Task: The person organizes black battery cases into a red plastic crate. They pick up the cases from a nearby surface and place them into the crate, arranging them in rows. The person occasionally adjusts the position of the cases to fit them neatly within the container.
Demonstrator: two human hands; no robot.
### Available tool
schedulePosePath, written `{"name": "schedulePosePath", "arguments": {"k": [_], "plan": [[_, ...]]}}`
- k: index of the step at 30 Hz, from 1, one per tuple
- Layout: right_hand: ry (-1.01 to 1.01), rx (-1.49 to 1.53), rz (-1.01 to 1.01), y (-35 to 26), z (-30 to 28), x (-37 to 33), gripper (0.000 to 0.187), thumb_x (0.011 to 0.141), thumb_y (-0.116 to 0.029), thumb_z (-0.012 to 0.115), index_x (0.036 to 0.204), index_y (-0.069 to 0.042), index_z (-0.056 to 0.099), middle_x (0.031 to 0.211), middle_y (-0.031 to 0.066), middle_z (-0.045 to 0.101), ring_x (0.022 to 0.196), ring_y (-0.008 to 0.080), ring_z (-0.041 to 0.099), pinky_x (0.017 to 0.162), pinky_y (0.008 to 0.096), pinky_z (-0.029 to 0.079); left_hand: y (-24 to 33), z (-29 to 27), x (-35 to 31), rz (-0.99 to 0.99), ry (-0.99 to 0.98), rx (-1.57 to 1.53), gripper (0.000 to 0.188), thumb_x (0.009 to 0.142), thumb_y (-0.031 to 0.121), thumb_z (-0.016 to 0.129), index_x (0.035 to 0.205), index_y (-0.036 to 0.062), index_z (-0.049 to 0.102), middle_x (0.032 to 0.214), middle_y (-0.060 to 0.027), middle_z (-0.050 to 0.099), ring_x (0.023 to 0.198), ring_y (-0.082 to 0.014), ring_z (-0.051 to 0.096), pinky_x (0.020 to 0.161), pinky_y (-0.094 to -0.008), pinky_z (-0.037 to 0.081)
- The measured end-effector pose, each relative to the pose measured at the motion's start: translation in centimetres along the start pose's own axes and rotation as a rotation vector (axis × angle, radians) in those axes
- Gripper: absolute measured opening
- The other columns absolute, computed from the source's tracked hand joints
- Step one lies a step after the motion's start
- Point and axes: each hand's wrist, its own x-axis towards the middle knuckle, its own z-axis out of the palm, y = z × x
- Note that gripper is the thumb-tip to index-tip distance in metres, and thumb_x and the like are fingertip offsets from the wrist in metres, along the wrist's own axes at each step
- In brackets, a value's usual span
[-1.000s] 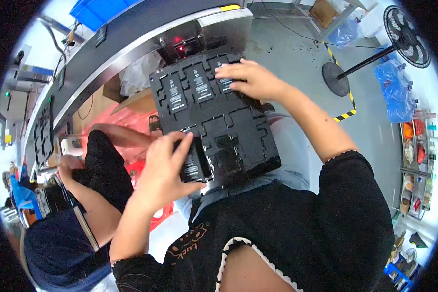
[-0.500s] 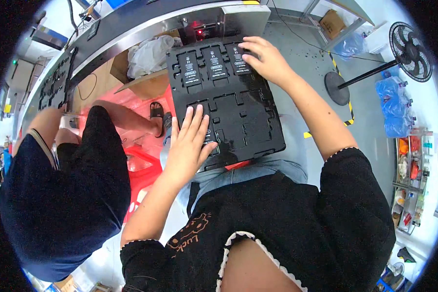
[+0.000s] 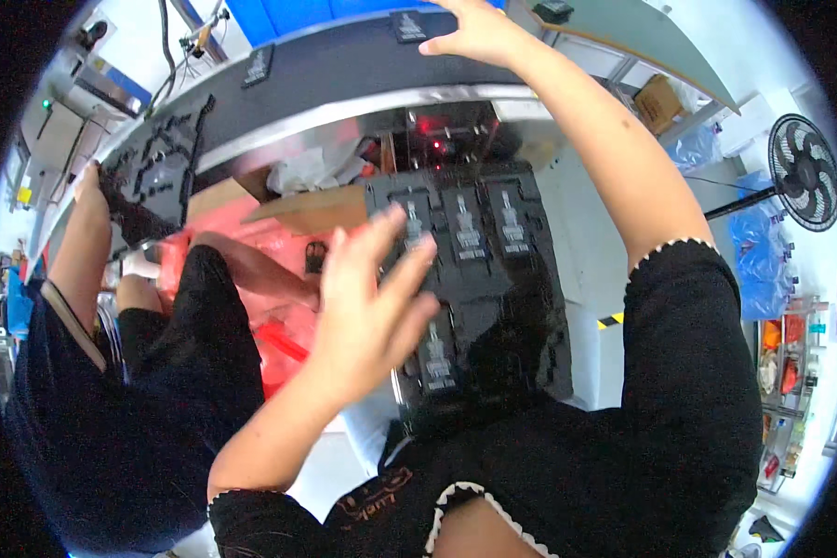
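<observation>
A black moulded tray (image 3: pixel 493 321) lies on my lap, with flat black batteries (image 3: pixel 466 226) in its pockets: a row of three at the far end and one nearer me on the left. My left hand (image 3: pixel 367 312) hovers above the tray's left side, fingers spread and blurred, holding nothing I can see. Stretched out over the dark conveyor belt (image 3: pixel 335 58), my right hand (image 3: pixel 479 35) is open, its thumb beside another battery (image 3: pixel 408 27). Some of its fingertips come close to the top edge of the view.
One more battery (image 3: pixel 258 65) lies farther left on the belt. At left, a co-worker (image 3: pixel 139 372) sits by a second black tray (image 3: pixel 158 172). Beneath the belt is a cardboard box (image 3: pixel 321 212) with clear plastic. A black fan (image 3: pixel 803 174) stands at right.
My right hand has left the tray's far right battery and reached out to the belt. My left hand has lifted off the tray. The view has tilted toward the belt.
</observation>
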Motion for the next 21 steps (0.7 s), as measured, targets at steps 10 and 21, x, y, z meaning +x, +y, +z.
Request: {"name": "schedulePosePath", "arguments": {"k": [10, 21], "plan": [[-0.754, 0.185, 0.255, 7.2, -0.1, 8.5, 0.063, 0.056, -0.024, 0.081, 0.110, 0.002, 0.060, 0.095, 0.0152, 0.067, 0.086, 0.0269, 0.063, 0.072, 0.0402, 0.050, -30.0, -7.4, 22.4, -0.223, -0.173, 0.090, 0.090, 0.066, 0.017, 0.068, 0.146, 0.0230, 0.027, 0.151, -0.0192, 0.020, 0.136, -0.0327, 0.028, 0.112, -0.0397, 0.022], [0.186, 0.767, 0.311, -0.7, -8.5, -9.6, 0.029, 0.082, -0.007, 0.062, 0.110, -0.001, 0.061, 0.095, 0.0089, 0.065, 0.084, 0.0177, 0.061, 0.070, 0.0300, 0.051, -23.9, -6.1, 23.5, -0.147, -0.163, 0.555, 0.077, 0.073, 0.045, 0.072, 0.139, 0.0179, 0.043, 0.130, -0.0131, 0.052, 0.120, -0.0308, 0.049, 0.102, -0.0389, 0.036]]}}
